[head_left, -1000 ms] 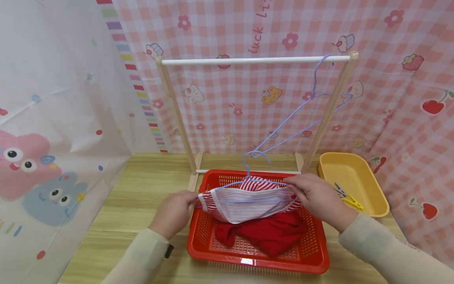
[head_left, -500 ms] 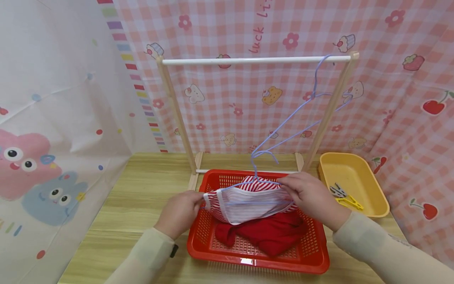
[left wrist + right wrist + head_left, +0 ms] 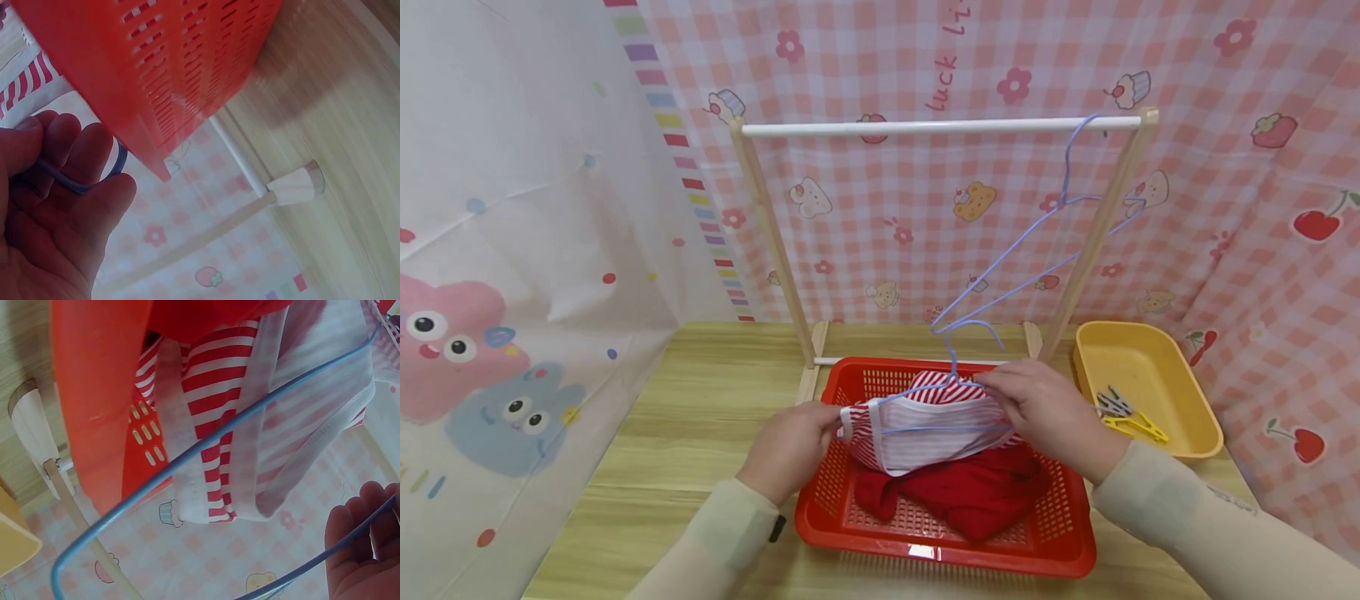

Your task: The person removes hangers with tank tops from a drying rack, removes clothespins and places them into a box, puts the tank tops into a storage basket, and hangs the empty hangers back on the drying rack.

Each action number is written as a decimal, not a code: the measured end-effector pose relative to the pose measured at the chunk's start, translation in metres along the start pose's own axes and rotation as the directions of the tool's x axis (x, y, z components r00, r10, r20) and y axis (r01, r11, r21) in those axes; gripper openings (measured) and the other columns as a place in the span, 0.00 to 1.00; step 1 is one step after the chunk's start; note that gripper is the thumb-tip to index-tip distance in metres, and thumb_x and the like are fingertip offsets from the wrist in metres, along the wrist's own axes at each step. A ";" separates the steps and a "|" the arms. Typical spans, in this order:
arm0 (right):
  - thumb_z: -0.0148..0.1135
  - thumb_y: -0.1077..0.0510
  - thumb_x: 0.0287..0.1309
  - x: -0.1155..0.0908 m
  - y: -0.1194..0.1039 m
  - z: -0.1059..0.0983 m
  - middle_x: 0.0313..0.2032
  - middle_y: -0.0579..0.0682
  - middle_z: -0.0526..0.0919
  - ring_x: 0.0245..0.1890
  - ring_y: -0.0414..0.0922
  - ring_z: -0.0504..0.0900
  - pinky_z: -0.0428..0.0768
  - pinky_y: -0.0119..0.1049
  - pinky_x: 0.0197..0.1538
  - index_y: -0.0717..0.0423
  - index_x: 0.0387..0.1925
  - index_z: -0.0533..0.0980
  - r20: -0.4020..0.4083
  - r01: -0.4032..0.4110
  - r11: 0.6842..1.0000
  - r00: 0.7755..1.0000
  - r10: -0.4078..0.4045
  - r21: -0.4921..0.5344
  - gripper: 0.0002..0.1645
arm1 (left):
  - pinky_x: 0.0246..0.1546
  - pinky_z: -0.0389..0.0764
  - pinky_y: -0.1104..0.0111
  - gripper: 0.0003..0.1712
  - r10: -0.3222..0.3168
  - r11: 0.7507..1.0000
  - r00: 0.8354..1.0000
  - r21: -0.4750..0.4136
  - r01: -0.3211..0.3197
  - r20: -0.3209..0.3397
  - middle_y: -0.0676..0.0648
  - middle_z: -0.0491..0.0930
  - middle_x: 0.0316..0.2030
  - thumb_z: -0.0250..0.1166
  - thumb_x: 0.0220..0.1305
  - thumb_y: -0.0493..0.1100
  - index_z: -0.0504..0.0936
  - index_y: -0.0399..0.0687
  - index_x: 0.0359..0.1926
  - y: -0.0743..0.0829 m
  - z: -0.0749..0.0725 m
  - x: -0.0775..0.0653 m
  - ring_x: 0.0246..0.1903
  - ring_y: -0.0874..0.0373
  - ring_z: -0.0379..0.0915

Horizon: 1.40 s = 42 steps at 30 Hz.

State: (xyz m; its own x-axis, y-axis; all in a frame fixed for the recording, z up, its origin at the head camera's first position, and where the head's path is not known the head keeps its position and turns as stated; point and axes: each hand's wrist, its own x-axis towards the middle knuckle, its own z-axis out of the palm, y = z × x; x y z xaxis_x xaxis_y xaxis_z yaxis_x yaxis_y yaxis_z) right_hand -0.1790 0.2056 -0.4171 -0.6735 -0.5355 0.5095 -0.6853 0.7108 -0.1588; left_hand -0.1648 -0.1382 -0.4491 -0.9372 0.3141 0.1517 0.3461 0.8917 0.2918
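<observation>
A red-and-white striped garment (image 3: 917, 454) with white trim hangs over a red basket (image 3: 826, 533), the pale side of its cloth showing. A thin blue wire hanger (image 3: 201, 445) runs across it, its hook standing up at the back. My left hand (image 3: 793, 450) grips the hanger's left end beside the garment's edge. Curled fingers go round that wire in the left wrist view. With my right hand (image 3: 1048, 417) I pinch the upper wire on the right. In the right wrist view the hanger's other end sticks out past the striped edge. Red cloth (image 3: 977, 500) lies in the basket.
Behind the basket stands a wooden rack with a white rail (image 3: 925, 127). Another blue hanger (image 3: 1000, 258) hangs at the rail's right end, reaching down near the held hanger's hook. A yellow tray (image 3: 1150, 358) with several clips (image 3: 1138, 425) sits at the right.
Both hands, the hanger and the striped garment have shifted slightly to the right and left-right hold is kept. More of the clips shows beside my right hand.
</observation>
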 end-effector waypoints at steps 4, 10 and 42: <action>0.72 0.65 0.61 0.003 -0.002 0.000 0.43 0.51 0.91 0.44 0.51 0.88 0.86 0.49 0.50 0.55 0.49 0.87 -0.001 0.014 1.000 1.000 -0.014 -0.011 0.14 | 0.48 0.89 0.56 0.07 0.014 1.000 1.000 0.006 -0.014 0.005 0.51 0.89 0.40 0.68 0.72 0.40 0.87 0.58 0.36 0.003 0.001 0.001 0.38 0.55 0.85; 0.72 0.64 0.62 0.006 -0.005 -0.001 0.42 0.50 0.91 0.44 0.49 0.87 0.86 0.47 0.50 0.55 0.49 0.87 0.001 0.012 1.000 1.000 -0.012 -0.020 0.13 | 0.50 0.89 0.56 0.08 0.024 1.000 1.000 0.006 -0.024 0.009 0.52 0.89 0.41 0.68 0.72 0.41 0.86 0.59 0.35 0.006 0.004 0.003 0.41 0.55 0.86; 0.73 0.69 0.57 0.006 0.004 0.002 0.42 0.48 0.92 0.41 0.49 0.86 0.85 0.46 0.47 0.54 0.46 0.88 -0.009 0.025 0.999 1.000 -0.026 -0.046 0.16 | 0.58 0.86 0.51 0.23 -0.016 0.997 0.997 -0.080 0.022 0.071 0.48 0.88 0.55 0.68 0.73 0.46 0.80 0.54 0.67 0.011 0.009 0.003 0.51 0.50 0.87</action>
State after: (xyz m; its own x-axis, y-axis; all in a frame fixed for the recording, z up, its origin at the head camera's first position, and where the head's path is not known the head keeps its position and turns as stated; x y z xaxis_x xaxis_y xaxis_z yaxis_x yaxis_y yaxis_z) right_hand -0.1862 0.2038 -0.4167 -0.6531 -0.5496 0.5209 -0.6885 0.7174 -0.1064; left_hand -0.1643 -0.1244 -0.4542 -0.9434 0.3218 0.0798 0.3278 0.8696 0.3693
